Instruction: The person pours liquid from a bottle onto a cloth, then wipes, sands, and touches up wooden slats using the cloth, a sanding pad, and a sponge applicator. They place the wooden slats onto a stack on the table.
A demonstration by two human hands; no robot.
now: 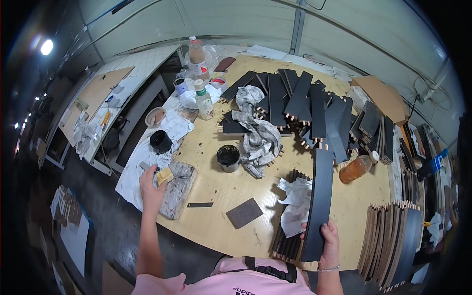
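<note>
My right hand (328, 241) grips the near end of a long black wooden slat (320, 196) that reaches away across the plywood table (216, 216). Under it lies a short stack of black slats (285, 241) with a crumpled white rag (296, 204) on top. My left hand (150, 184) reaches to the table's left edge and touches a yellow sponge (164, 175) lying on a paint-stained block (176, 189). A black paint pot (228, 157) stands in the middle of the table, next to a stained grey cloth (258, 135).
Several black slats with dowel ends (300, 101) are heaped at the far side. An amber bottle (356, 168) lies on the right; clear bottles (202, 98) stand at the back left. Sandpaper (244, 213) lies near me. Stacked slats (393, 241) lean at the right.
</note>
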